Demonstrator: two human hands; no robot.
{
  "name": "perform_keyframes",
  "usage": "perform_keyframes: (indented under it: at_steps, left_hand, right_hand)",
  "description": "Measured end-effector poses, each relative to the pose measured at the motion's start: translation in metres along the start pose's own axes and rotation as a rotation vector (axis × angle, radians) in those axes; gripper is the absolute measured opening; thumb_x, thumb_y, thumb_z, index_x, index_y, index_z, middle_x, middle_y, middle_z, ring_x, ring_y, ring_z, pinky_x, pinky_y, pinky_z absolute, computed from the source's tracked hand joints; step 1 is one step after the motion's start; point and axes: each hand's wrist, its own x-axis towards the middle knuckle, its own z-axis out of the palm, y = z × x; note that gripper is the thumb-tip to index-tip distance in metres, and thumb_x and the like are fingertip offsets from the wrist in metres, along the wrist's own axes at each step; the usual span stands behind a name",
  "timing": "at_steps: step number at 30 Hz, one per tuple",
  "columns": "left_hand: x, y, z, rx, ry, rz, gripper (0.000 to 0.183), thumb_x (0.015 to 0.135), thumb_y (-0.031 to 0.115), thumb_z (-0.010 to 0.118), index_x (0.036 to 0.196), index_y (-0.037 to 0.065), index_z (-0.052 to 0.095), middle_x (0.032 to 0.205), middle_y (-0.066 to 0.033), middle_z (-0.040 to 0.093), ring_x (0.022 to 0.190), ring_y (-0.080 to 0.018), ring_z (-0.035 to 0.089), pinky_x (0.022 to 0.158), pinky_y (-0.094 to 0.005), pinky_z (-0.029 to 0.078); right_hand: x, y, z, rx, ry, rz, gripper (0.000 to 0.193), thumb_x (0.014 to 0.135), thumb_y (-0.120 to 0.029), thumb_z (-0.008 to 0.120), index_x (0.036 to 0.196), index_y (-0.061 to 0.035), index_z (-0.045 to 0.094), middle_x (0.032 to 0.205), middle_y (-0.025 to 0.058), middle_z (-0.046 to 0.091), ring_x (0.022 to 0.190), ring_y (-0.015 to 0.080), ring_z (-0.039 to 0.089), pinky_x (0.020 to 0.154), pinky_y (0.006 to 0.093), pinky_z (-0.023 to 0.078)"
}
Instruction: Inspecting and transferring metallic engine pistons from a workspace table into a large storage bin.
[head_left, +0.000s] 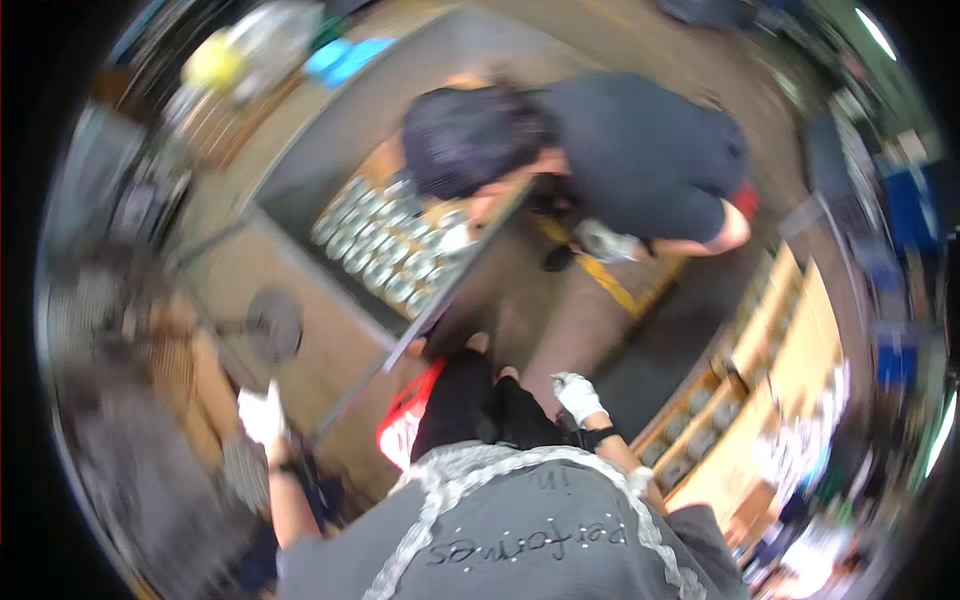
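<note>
My left hand [262,414], in a white glove, is held out to the left near a grey round disc on a stand [274,322]. At least one finger sticks out, and no held thing shows in it. My right hand [580,398], also white-gloved, hangs beside my dark trousers; blur hides how its fingers lie. In front of me stands a large grey metal bin [330,285]. Rows of shiny round metal parts [375,245] fill part of it, on a brown layer. Neither of my hands touches the bin or the parts.
A co-worker in dark clothes [640,150] bends over the bin's right side, a white-gloved hand [605,240] lowered. At right, a wooden-coloured box [700,440] holds more round parts. A red bag-like thing [405,415] is by my legs. Yellow floor lines [615,285] run beyond.
</note>
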Motion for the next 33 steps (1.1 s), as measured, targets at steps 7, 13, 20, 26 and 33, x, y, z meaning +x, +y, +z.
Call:
perform_keyframes:
  at_steps: [7, 13, 20, 26, 33]
  left_hand:
    - [-0.041, 0.083, 0.026, -0.402, -0.444, 0.833, 0.041, 0.094, 0.034, 0.06, 0.119, 0.001, 0.062, 0.108, -0.0176, 0.067, 0.092, -0.0305, 0.065, 0.085, -0.039, 0.051]
    - [-0.156, 0.21, 0.027, -0.172, -1.104, 1.097, 0.035, 0.094, 0.028, 0.057, 0.112, -0.001, 0.065, 0.103, -0.0182, 0.069, 0.093, -0.0281, 0.065, 0.083, -0.0371, 0.049]
    - [-0.222, 0.264, 0.015, 0.136, -0.94, 1.485, 0.037, 0.095, 0.029, 0.056, 0.118, 0.002, 0.061, 0.106, -0.0192, 0.067, 0.099, -0.0286, 0.064, 0.086, -0.0372, 0.05]
    - [-0.27, 0.266, 0.029, 0.338, -0.667, 1.714, 0.036, 0.096, 0.034, 0.053, 0.118, 0.006, 0.061, 0.104, -0.0178, 0.067, 0.096, -0.0292, 0.065, 0.084, -0.0413, 0.051]
    - [-0.396, 0.246, 0.019, 0.375, -0.677, 1.819, 0.033, 0.089, 0.038, 0.063, 0.105, 0.01, 0.069, 0.097, -0.0144, 0.069, 0.088, -0.0316, 0.068, 0.079, -0.0415, 0.054]
  right_hand:
    - [-0.042, -0.058, -0.05, 0.162, 0.208, 0.265, 0.025, 0.085, -0.019, 0.053, 0.097, -0.0065, 0.07, 0.092, 0.0187, 0.069, 0.087, 0.0368, 0.066, 0.081, 0.0464, 0.052]
    - [-0.15, -0.032, -0.067, 0.329, 0.72, 0.586, 0.029, 0.088, -0.025, 0.055, 0.11, -0.007, 0.064, 0.097, 0.0212, 0.067, 0.089, 0.0385, 0.064, 0.081, 0.0474, 0.051]
    - [-0.331, 0.053, -0.078, 0.413, 0.91, 0.999, 0.039, 0.082, -0.02, 0.057, 0.118, -0.0044, 0.062, 0.1, 0.0255, 0.066, 0.095, 0.039, 0.064, 0.085, 0.0447, 0.051]
    - [-0.498, 0.196, -0.1, 0.155, 1.137, 1.403, 0.045, 0.081, -0.015, 0.059, 0.125, -0.0048, 0.055, 0.114, 0.0263, 0.059, 0.108, 0.0411, 0.057, 0.093, 0.0449, 0.048]
    - [-0.629, 0.401, -0.133, -0.559, 0.996, 1.218, 0.041, 0.083, -0.021, 0.062, 0.121, -0.0064, 0.057, 0.119, 0.0121, 0.061, 0.11, 0.0311, 0.058, 0.092, 0.0376, 0.047]
